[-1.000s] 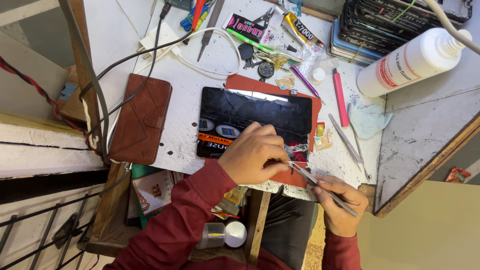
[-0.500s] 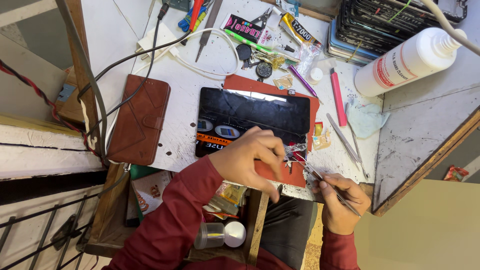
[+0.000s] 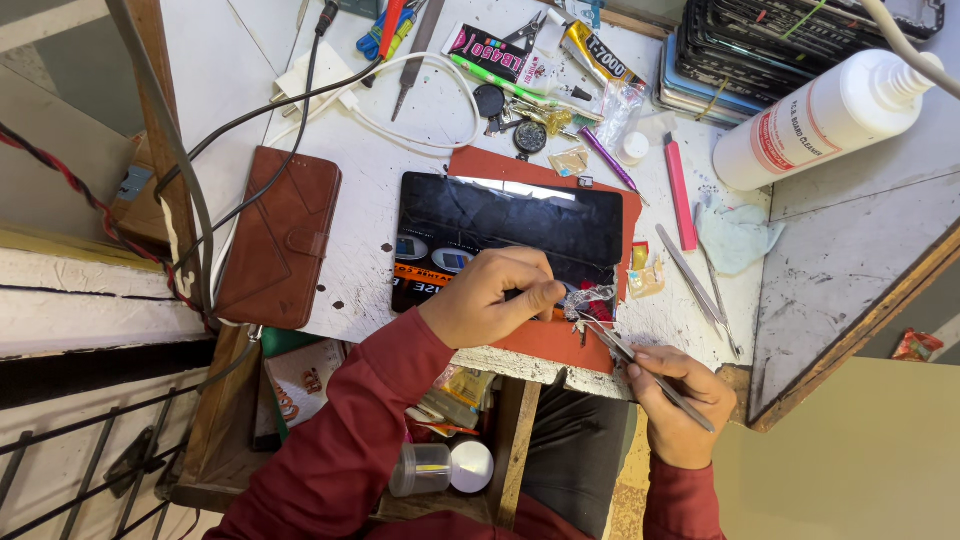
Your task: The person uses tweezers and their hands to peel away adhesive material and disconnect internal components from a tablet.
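A black tablet (image 3: 500, 225) lies screen-up on a red mat (image 3: 545, 340) on the white bench. My left hand (image 3: 490, 295) rests on the tablet's near edge, fingers pinched on a small part beside a crumpled bit of foil (image 3: 590, 300). My right hand (image 3: 680, 405), just off the bench's near edge, grips metal tweezers (image 3: 625, 355) whose tips reach toward that foil at the tablet's lower right corner.
A brown wallet case (image 3: 280, 235) lies left of the tablet. A white bottle (image 3: 820, 120) lies at the right, with a pink tool (image 3: 680, 195), spare tweezers (image 3: 690, 275) and a blue cloth (image 3: 735, 235) nearby. Cables, pliers and a glue tube clutter the far side.
My left hand has slid slightly right along the tablet's near edge. The tweezers in my right hand have stayed pointed at the same corner.
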